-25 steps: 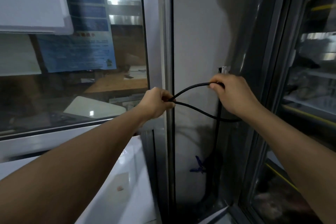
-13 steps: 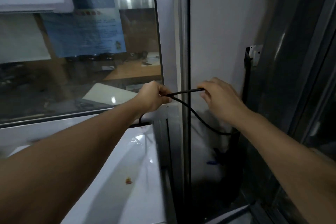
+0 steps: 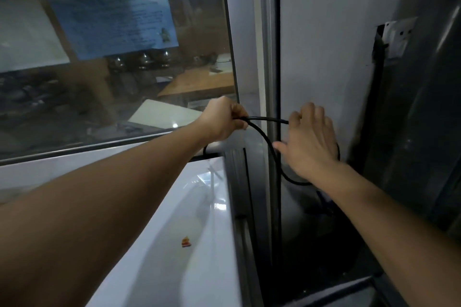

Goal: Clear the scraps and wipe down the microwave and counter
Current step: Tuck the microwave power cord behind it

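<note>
A thin black cable (image 3: 265, 142) runs between my two hands in front of a metal window post. My left hand (image 3: 222, 119) grips it in a fist. My right hand (image 3: 311, 144) holds the cable's other stretch in curled fingers, thumb sticking out to the left, and a loop sags below it. Under my left forearm lies the glossy white top of the microwave (image 3: 174, 269). A small orange-red scrap (image 3: 185, 242) sits on it. Which end of the cable is plugged in is hidden.
A white wall socket (image 3: 398, 37) is mounted high on the right, with a dark cord strip hanging below it. A large glass pane (image 3: 112, 70) fills the left. The metal post (image 3: 259, 57) and a dark cabinet side (image 3: 424, 132) box in a narrow gap.
My right hand has come down and left, away from the wall socket, still holding the cable. The loop between my hands has dropped lower. My left hand keeps its grip.
</note>
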Tool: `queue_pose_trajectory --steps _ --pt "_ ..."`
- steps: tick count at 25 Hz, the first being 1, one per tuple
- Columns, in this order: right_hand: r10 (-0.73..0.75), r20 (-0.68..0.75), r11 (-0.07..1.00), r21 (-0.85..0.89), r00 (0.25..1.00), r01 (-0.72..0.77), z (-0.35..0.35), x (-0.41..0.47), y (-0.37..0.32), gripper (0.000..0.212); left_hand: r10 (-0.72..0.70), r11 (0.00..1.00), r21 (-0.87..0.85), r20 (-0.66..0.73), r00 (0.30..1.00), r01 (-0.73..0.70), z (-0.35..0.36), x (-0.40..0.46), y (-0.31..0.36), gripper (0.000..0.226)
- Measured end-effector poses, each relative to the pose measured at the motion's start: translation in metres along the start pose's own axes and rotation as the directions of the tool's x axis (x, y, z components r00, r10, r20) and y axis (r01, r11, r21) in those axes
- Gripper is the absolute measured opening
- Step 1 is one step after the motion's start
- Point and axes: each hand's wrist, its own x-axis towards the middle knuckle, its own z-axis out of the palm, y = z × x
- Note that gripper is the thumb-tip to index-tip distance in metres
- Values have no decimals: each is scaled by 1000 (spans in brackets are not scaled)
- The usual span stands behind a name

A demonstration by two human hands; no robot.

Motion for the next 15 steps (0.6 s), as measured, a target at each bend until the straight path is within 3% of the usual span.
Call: queue_pose_trajectory --steps 3,6,10,15 --pt "40 60 998 47 997 -43 22 4 -25 82 15 999 52 6 1000 -15 4 3 -2 18" --pt "99 94 975 191 991 -116 39 7 -35 65 38 996 78 11 999 -39 6 3 -3 18" --pt "55 74 953 293 996 -74 49 8 -40 37 55 996 70 -6 998 -55 8 1 -9 18" --pt "51 82 939 334 995 -76 59 11 -31 29 -42 999 6 -156 987 43 6 -13 -37 21"
